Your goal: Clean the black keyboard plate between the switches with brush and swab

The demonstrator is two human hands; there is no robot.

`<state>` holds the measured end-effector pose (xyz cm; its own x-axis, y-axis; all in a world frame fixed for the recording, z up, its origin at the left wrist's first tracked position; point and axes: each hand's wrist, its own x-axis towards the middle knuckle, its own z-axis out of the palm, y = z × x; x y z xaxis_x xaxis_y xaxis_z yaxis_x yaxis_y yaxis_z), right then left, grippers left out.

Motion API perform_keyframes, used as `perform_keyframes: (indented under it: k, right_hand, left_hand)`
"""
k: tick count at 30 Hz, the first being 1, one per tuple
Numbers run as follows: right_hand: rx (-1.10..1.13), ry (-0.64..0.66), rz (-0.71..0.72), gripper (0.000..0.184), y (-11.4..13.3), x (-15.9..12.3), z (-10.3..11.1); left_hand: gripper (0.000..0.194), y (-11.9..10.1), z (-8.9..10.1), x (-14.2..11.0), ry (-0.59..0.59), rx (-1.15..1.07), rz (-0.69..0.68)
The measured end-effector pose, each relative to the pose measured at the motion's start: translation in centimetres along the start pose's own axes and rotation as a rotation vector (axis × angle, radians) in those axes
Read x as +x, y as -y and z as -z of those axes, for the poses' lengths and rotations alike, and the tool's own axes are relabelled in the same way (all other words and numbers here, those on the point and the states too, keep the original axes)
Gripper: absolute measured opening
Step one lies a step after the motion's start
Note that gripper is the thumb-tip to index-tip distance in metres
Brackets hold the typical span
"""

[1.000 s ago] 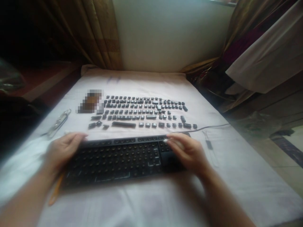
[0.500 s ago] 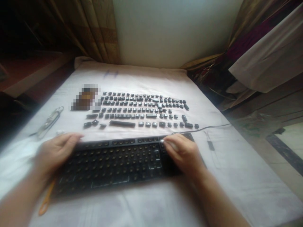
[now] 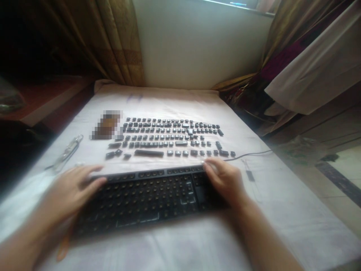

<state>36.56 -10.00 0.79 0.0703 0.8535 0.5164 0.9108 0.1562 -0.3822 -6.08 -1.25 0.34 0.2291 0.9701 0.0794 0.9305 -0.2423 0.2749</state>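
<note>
Keyboard and loose keycaps, seen from above the worker's two hands. We take the keyboard (image 3: 141, 201) as landmark; it lies nearest the worker, tilted slightly, its main field showing bare stems and pale outlines. Beyond its far edge, the keycaps (image 3: 170, 153) are set out in rough rows, well apart from the stems, with the long bar (image 3: 149, 153) in the nearest row. We judge the parting of caps from board to be done across the main field; the stems there remain uncapped. Whether the narrow strip along the keyboard's far edge keeps its own keys we cannot say, for the view is blurred.

The left hand (image 3: 75, 184) is at the keyboard's far left corner, thumb and fingers spread with a gap between them. The right hand (image 3: 225, 180) covers part of the keyboard's right end, fingers drawn narrow towards the thumb; a pale spot shows at their tips, but we cannot tell whether anything is held. An orange tool (image 3: 63, 248) lies beside the keyboard's near left corner. A dark cable (image 3: 245, 154) runs beyond the keyboard's far right corner.
</note>
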Motion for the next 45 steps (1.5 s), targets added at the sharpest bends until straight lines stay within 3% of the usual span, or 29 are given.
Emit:
perform_keyframes:
  k: [7, 14, 20, 27, 34, 39, 42, 44, 45]
  right_hand:
    - [-0.003, 0.011, -0.024, 0.023, 0.1, 0.1, 0.0]
    - [-0.035, 0.032, -0.040, 0.022, -0.1, 0.0, -0.2]
    - [-0.040, 0.025, -0.033, 0.026, -0.1, 0.1, -0.1]
    - [-0.055, 0.038, -0.028, 0.022, -0.1, 0.6, 0.1]
    - [0.048, 0.167, -0.050, 0.017, -0.4, 2.6, 2.1]
    - [0.169, 0.069, -0.179, 0.018, -0.5, 4.7, 3.5]
    - [0.237, 0.036, -0.224, 0.019, 0.3, 5.1, 2.9]
    - [0.270, 0.073, -0.186, 0.018, 0.9, 4.8, 2.0]
    - [0.287, 0.080, -0.158, 0.017, 1.2, 4.6, 1.5]
  left_hand:
    - [0.112, 0.7, -2.2, -3.8, 0.176, 0.078, -0.288]
    - [0.128, -0.1, -1.0, -3.4, 0.268, 0.172, -0.346]
    - [0.119, -1.9, 0.0, -2.6, 0.272, 0.182, -0.381]
    - [0.116, -2.2, 0.0, -1.5, 0.273, 0.157, -0.415]
    - [0.114, -3.6, 0.6, -0.5, 0.301, 0.169, -0.424]
    - [0.109, -4.9, 1.7, 0.3, 0.273, 0.109, -0.460]
    - [0.076, -5.0, 1.9, 3.0, 0.155, -0.089, -0.353]
    - [0.055, -4.6, 1.6, 5.0, 0.094, -0.292, -0.161]
    - [0.056, -4.3, 1.4, 5.8, 0.008, -0.392, -0.057]
